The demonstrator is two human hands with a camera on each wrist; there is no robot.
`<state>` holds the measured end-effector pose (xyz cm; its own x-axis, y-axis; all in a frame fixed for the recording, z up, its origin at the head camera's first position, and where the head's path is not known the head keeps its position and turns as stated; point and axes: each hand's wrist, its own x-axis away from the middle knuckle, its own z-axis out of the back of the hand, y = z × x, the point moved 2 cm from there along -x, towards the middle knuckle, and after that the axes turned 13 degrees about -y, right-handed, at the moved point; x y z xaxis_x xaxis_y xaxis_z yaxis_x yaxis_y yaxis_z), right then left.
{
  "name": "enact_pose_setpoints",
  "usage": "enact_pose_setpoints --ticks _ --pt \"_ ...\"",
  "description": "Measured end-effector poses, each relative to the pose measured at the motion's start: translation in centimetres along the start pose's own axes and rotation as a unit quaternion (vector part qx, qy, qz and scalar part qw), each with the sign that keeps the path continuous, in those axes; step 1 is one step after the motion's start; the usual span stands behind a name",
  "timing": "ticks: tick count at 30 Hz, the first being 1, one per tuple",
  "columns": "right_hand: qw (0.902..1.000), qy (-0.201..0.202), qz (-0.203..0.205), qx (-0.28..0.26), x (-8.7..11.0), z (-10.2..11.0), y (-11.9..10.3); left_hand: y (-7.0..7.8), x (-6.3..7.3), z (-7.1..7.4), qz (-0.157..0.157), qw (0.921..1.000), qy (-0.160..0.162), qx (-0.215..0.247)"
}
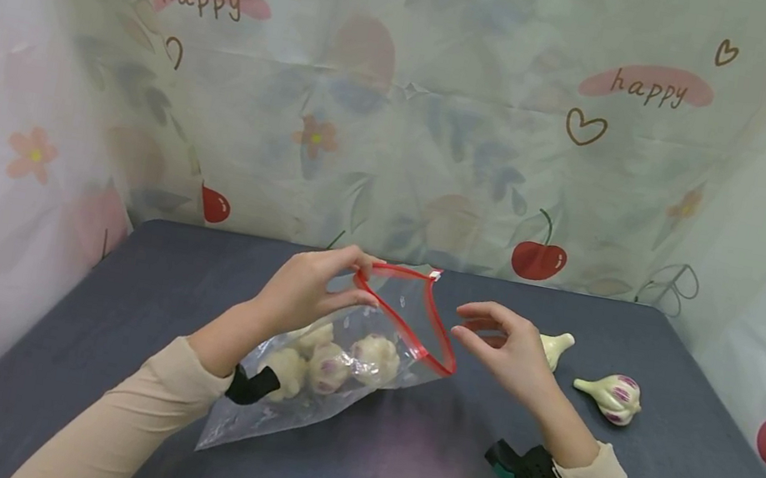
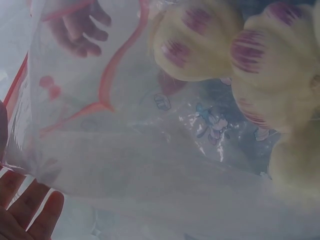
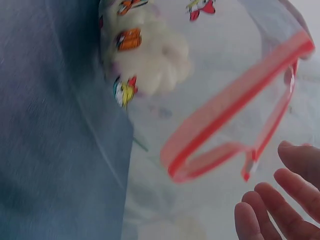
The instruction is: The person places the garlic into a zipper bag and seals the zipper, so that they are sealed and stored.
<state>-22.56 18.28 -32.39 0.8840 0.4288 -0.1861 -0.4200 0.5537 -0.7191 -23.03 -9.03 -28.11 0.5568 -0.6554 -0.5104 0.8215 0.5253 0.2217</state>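
Note:
My left hand (image 1: pixel 315 283) pinches the rim of a clear zip bag (image 1: pixel 324 411) at its upper left corner. A red zip strip (image 1: pixel 440 329) runs round the bag's gaping mouth, with a white slider (image 1: pixel 435 275) at the far corner. Several garlic bulbs (image 1: pixel 329 367), cream with purple streaks, lie inside; they also show through the plastic in the left wrist view (image 2: pixel 197 40). To the right of the mouth, my right hand (image 1: pixel 505 348) hovers with fingers loosely bent and nothing between them. In the right wrist view its fingertips (image 3: pixel 245 215) are apart from the red strip.
Two more garlic bulbs lie on the dark table (image 1: pixel 196 267) at the right: one (image 1: pixel 554 350) partly hidden behind my right hand, the other (image 1: pixel 611 397) farther right. A printed curtain (image 1: pixel 399 140) with cherries and hearts encloses the back and sides.

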Motion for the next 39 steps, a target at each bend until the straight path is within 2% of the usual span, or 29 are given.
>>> enact_pose_setpoints --ticks 8,16,28,33,39 --pt "0.9984 0.040 -0.023 0.031 0.9 1.6 1.7 -0.1 0.1 -0.1 0.006 1.0000 -0.001 0.000" --pt "0.9949 0.086 -0.025 0.044 1.6 2.8 3.3 -0.1 0.2 -0.2 0.005 1.0000 0.000 0.008" --pt "0.9822 0.146 -0.098 0.065 2.7 4.5 5.3 0.0 0.3 -0.1 0.013 0.9999 -0.003 0.006" --pt "0.9796 0.155 -0.112 0.061 2.9 4.9 6.5 -0.1 0.3 -0.2 0.014 0.9999 -0.002 0.004" --pt "0.9795 0.140 -0.136 0.048 3.1 5.2 7.9 -0.2 0.4 -0.3 0.011 0.9999 -0.002 0.010"
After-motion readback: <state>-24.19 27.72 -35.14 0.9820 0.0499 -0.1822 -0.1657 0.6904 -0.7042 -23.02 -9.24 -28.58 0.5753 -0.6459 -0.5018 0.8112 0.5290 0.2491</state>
